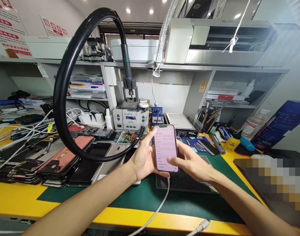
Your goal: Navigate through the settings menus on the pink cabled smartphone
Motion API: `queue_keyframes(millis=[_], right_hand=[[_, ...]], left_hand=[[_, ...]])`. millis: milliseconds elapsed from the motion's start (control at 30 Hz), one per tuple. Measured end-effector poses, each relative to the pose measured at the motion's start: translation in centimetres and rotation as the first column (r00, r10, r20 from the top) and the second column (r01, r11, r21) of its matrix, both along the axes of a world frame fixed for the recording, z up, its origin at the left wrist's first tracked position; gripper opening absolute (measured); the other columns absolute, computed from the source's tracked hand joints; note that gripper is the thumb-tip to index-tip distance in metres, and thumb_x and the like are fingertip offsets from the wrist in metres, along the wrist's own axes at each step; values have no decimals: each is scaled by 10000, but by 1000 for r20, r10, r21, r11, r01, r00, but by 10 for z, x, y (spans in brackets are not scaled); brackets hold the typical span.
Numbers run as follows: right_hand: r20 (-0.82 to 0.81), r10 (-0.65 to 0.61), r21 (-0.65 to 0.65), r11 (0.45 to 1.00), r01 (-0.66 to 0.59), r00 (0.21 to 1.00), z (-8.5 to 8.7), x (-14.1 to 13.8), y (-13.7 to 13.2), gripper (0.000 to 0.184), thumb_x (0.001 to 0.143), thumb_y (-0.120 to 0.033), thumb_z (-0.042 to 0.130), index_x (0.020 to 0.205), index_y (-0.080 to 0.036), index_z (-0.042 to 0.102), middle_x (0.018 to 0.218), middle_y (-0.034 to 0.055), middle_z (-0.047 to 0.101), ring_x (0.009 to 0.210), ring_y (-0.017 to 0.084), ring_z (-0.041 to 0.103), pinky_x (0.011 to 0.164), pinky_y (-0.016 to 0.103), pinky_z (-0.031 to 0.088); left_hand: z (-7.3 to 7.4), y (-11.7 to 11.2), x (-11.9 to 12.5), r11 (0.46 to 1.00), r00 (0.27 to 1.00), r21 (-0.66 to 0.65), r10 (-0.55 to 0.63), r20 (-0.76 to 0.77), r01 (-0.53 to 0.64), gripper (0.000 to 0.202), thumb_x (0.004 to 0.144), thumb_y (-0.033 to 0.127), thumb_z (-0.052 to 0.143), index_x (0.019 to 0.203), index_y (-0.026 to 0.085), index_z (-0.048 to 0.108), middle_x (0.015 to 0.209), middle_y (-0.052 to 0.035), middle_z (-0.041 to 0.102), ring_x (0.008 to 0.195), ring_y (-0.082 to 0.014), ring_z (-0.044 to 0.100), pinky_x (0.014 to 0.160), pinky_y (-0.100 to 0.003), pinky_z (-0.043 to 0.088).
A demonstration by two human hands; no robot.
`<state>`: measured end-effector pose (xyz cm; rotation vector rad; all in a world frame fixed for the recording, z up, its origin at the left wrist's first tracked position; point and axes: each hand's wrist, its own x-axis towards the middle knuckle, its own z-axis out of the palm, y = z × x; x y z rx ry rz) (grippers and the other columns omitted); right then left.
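A smartphone (165, 147) with a lit pinkish screen showing a list of text is held upright over the green mat (140, 196). My left hand (142, 157) is wrapped round its left edge, thumb resting near the top of the screen. My right hand (189, 162) holds the phone's right side, its thumb lying on the lower part of the screen. A white cable (159, 206) is plugged into the phone's bottom and runs down toward the near table edge.
A black hose (66, 65) loops up from a hot-air station (131, 116). Phone screens and parts (63, 157) are piled at left on the yellow table (14, 200). A perforated black pad (184, 180) lies under the hands. Tools (216, 142) and bottles sit at right.
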<state>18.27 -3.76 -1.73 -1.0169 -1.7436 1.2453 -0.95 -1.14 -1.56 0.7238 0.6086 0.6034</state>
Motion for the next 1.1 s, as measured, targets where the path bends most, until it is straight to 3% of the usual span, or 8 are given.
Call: queue_keyframes(millis=[267,567,867,1100], right_hand=[[-78,-8,-35,999,6,997,1,2,3,497,802,-251,707,1291,-233,626,1284,65,699,1179,280,624,1059,474,470],[-192,-62,-169,985,30,979,7,1,4,436,737,-248,661,1172,-228,688,1044,42,752,895,227,651,793,360,509],[-87,-15,-23,1000,13,996,3,1,1,470,791,-233,672,1261,-247,658,1260,49,706,1163,283,608,1028,452,465],[-71,14,5,1000,-14,997,4,1,-1,440,817,-222,649,1256,-254,653,1217,41,708,1118,269,612,987,434,485]], left_hand=[[-2,1,-1,1000,999,-9,-8,51,9,896,887,853,391,1197,86,734,1026,-201,741,799,-327,719,609,-467,605],[3,-3,0,997,997,70,-16,74,11,845,966,755,311,1240,67,719,1100,-232,725,910,-364,723,622,-452,606],[1,-1,-1,1000,999,27,-6,39,5,825,909,806,422,1175,93,741,1006,-191,738,792,-305,710,633,-446,605],[0,-1,-1,1000,1000,17,15,22,-15,820,902,811,436,1161,95,740,998,-193,745,799,-310,717,649,-449,598]])
